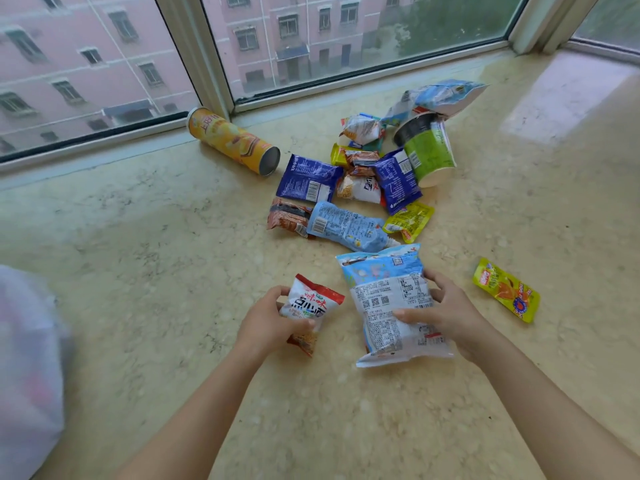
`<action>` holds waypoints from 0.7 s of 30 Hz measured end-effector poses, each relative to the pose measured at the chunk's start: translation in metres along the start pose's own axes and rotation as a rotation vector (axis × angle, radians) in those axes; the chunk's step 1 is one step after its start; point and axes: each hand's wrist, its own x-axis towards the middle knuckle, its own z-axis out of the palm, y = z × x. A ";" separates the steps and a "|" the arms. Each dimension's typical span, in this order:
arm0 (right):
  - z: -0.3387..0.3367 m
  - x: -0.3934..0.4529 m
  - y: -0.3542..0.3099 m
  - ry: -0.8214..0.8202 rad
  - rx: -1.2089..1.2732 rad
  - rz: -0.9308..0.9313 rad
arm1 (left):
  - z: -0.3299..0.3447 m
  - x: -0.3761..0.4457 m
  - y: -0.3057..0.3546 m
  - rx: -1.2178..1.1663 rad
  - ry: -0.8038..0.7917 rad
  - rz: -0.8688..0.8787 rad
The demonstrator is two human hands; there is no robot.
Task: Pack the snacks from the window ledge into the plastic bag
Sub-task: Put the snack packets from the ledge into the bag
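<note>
My left hand (pixel 268 320) grips a small red-and-white noodle snack packet (pixel 310 308) just above the marble ledge (pixel 156 271). My right hand (pixel 446 313) holds a large light-blue and white snack bag (pixel 388 299) by its right edge, thumb across its front. Beyond them lies a loose pile of several snacks: dark blue packets (pixel 308 180), a light-blue pouch (pixel 346 226), a green cup of noodles (pixel 427 150) on its side and a pale blue bag (pixel 440 98). The white plastic bag (pixel 27 368) shows blurred at the left edge.
An orange crisp tube (pixel 232 140) lies on its side near the window frame (pixel 211 60). A yellow sachet (pixel 505 289) lies alone to the right of my right hand. A second yellow sachet (pixel 410 221) sits at the pile's near right.
</note>
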 end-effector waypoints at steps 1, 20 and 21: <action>0.000 -0.001 -0.001 -0.011 -0.022 -0.012 | -0.004 -0.003 -0.001 -0.007 0.006 0.003; 0.140 -0.073 -0.087 -0.268 0.004 -0.263 | -0.145 -0.120 -0.034 -0.362 0.348 0.026; 0.148 -0.080 -0.092 -0.284 0.010 -0.268 | -0.153 -0.129 -0.037 -0.384 0.370 0.029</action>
